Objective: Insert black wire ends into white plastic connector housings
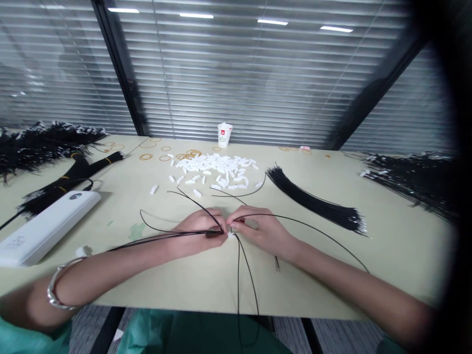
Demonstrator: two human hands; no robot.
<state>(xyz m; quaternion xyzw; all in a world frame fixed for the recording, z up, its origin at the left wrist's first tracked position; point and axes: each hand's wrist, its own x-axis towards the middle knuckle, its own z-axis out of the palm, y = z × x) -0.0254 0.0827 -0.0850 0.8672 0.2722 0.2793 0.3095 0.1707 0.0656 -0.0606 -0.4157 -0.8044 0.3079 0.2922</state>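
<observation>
**Both hands pinch thin black wires at the table's middle**

I see my left hand (201, 231) and my right hand (258, 230) meet fingertip to fingertip on the pale table (387, 246). The left hand is closed on a few black wires (165, 235) that run out to the left. The right hand pinches a tiny white piece (231, 235) where the wires meet. I cannot tell if the piece is already on a wire.

Loose wires loop over both hands and hang off the near edge. Just behind the hands lies a pile of white pieces (216, 169). A black wire bundle (313, 199) lies to the right of it. Yellow rubber bands (145, 157) and a paper cup (224, 134) sit farther back. A white box (44, 228) lies at the left, near my bracelet (55, 290).
</observation>
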